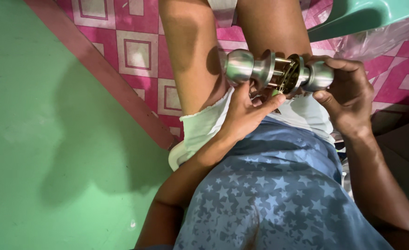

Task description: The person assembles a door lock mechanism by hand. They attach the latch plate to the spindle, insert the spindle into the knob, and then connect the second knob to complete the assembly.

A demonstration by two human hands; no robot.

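A silver door knob set (278, 71) with two round knobs and a brass-coloured mechanism between them is held level above my lap. My left hand (248, 111) supports it from below, fingers reaching up to the middle mechanism. My right hand (348, 95) grips the right knob, thumb under it. The left knob sticks out free toward my left knee.
I sit with bare knees (190, 51) over a pink patterned floor (139, 51), in white shorts (204, 127) and a blue star-print shirt (278, 190). A green wall (42, 139) fills the left. A green plastic chair (366, 16) and clear plastic bag (376, 41) lie at top right.
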